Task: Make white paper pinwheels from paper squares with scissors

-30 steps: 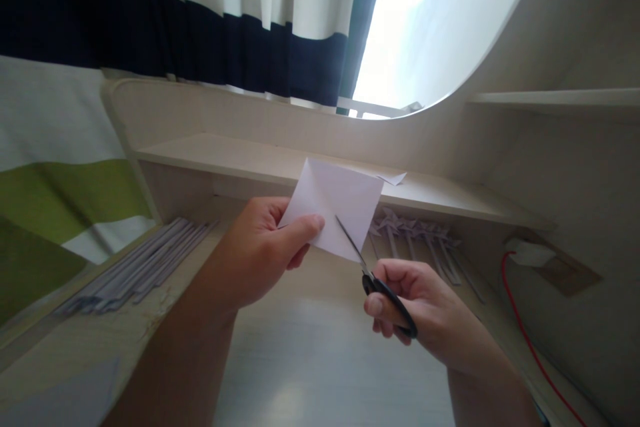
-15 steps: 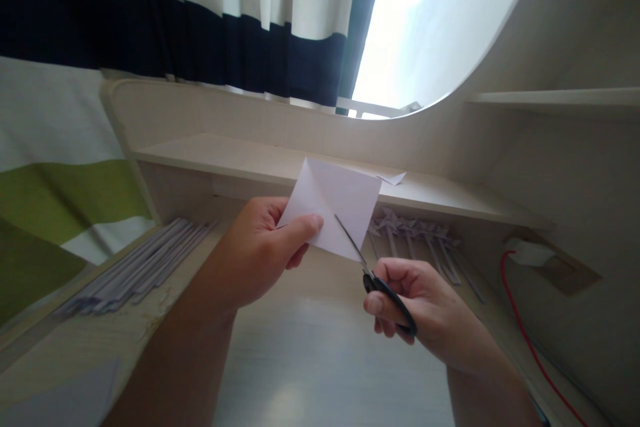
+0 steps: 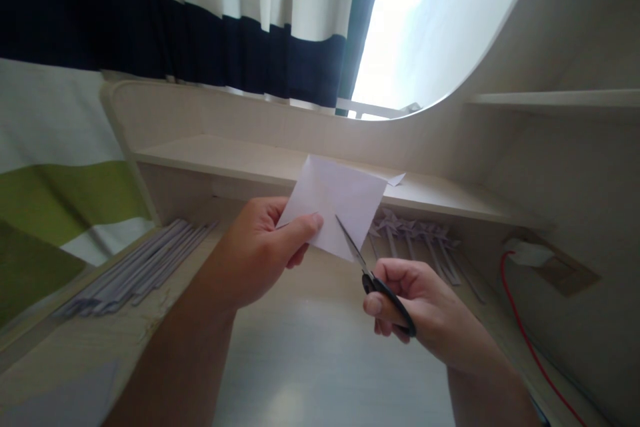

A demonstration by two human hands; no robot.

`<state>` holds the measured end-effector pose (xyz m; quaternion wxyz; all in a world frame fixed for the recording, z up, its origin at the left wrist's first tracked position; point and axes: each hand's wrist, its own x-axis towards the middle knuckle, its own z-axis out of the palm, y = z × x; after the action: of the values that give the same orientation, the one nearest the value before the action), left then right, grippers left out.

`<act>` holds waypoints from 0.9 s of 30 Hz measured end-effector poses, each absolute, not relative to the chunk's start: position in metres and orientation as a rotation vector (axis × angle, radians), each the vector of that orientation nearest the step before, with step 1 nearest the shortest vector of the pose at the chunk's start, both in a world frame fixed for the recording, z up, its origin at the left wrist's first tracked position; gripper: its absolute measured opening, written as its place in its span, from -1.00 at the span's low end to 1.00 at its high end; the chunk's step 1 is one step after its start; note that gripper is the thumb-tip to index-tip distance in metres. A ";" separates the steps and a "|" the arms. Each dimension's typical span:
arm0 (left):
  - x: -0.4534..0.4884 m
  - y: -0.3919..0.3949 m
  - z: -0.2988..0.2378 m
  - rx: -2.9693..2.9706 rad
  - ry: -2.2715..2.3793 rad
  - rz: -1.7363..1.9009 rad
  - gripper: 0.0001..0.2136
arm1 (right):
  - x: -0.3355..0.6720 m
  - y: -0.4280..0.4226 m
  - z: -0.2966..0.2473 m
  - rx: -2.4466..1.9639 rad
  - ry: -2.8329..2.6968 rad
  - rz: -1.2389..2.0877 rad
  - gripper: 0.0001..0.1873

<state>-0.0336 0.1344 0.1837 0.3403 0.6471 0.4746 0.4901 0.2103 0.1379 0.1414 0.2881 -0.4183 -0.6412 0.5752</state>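
Note:
A square sheet of white paper is held up above the desk, tilted, with faint creases on it. My left hand pinches its left corner, thumb on top and fingers underneath. In my right hand is a pair of scissors with black handles. Their blades lie over the paper's lower right corner and point up and left toward its middle. The blades look closed or nearly so, and part of the lower blade may be hidden by the paper.
Rolled paper sticks lie at the left. Several paper pinwheels rest under the shelf on the right. A folded piece of paper sits on that shelf. A red cable runs down from a white plug at the right.
The paper's right side has shifted slightly right and up around the scissor blades. Both hands stay almost where they were, still holding the paper and the scissors.

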 end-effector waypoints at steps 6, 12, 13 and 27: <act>-0.039 0.141 0.179 1.632 1.299 1.469 -0.69 | 0.222 0.149 0.143 -1.122 -1.771 1.583 -0.55; -0.035 0.141 0.180 1.657 1.351 1.513 -0.84 | 0.238 0.160 0.148 -1.105 -1.623 1.105 -0.55; -0.034 0.141 0.180 1.691 1.344 1.464 -0.86 | 0.238 0.160 0.148 -1.083 -1.565 1.054 -0.56; -0.013 0.108 0.180 1.945 1.164 0.867 -0.88 | 0.222 0.121 0.149 -0.933 -1.324 1.101 -0.59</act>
<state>-0.0129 0.1076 0.1805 0.3498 0.7508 0.4493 0.3347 0.2218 0.1208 0.1489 0.5576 -0.3953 -0.5613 0.4666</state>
